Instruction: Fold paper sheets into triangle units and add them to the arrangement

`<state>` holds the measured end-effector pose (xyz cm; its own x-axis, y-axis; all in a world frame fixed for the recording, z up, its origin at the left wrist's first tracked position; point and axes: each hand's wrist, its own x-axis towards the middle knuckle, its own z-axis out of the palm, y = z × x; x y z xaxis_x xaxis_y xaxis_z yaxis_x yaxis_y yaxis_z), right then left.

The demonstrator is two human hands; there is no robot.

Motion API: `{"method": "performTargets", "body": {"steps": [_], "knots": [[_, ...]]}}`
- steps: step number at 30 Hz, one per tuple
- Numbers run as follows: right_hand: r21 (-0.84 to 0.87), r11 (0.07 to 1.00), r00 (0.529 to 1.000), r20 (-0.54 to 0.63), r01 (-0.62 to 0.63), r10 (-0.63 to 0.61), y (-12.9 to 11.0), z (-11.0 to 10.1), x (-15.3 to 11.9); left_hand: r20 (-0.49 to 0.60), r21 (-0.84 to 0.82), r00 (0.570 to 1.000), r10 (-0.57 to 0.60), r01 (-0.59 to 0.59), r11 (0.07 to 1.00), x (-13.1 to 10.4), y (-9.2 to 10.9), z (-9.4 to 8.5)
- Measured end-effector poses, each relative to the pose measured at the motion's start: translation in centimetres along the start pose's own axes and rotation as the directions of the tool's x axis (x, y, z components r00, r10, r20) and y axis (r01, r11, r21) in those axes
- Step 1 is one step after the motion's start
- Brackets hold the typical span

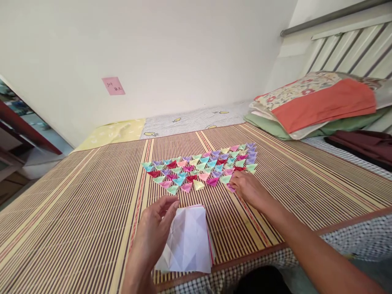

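Note:
Many small folded paper pieces [198,185] in pink, green, blue, purple, red and yellow lie in rows on the striped mat [101,196]. My right hand [247,188] is at the near right end of these rows, its fingertips closed on a purple folded paper piece [231,188], partly covered by the fingers. Closer to me lies a stack of square paper sheets [190,241], the top one pale and creased. My left hand [157,224] hovers at the stack's left side, fingers loosely curved and holding nothing that I can see.
Folded bedding and a red-and-floral pillow [324,102] are piled at the right, beside a white slatted headboard [352,49]. Dark maroon cloth [364,147] lies below them. A white wall [183,53] with a pink note [113,85] rises behind the mat.

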<state>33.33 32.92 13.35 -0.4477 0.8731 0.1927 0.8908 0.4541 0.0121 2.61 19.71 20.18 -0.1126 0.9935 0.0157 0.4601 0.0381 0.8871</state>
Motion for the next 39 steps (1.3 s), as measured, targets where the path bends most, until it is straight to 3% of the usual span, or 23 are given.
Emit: {"method": "performTargets", "body": {"steps": [5,11,25,31,35,39], "knots": [[-0.026,0.999,0.999,0.044,0.020,-0.019,-1.8,1.0,1.2,0.022,0.007,1.000,-0.011,0.011,1.000,0.0,-0.1,-0.1],[-0.061,0.998,0.997,0.073,0.008,-0.003,-2.1,1.6,1.7,-0.007,0.020,1.000,-0.013,0.013,1.000,-0.1,-0.3,-0.2],[0.025,0.999,1.000,-0.007,0.023,-0.022,-2.2,1.6,1.9,-0.004,0.052,1.000,-0.014,0.014,0.999,0.0,-0.4,-0.2],[0.176,0.984,0.981,-0.190,0.001,0.033,0.4,0.0,-0.1,-0.015,0.026,1.000,-0.014,0.014,1.000,0.0,-0.1,-0.5],[0.262,0.962,0.932,-0.327,-0.070,0.157,3.3,-0.5,-2.5,-0.016,0.027,1.000,-0.022,0.022,0.999,0.0,-0.2,-0.6],[0.308,0.943,0.888,-0.388,-0.128,0.247,5.1,0.3,-4.5,-0.008,0.043,0.999,-0.032,0.033,0.999,0.1,-0.5,-0.6]]}}
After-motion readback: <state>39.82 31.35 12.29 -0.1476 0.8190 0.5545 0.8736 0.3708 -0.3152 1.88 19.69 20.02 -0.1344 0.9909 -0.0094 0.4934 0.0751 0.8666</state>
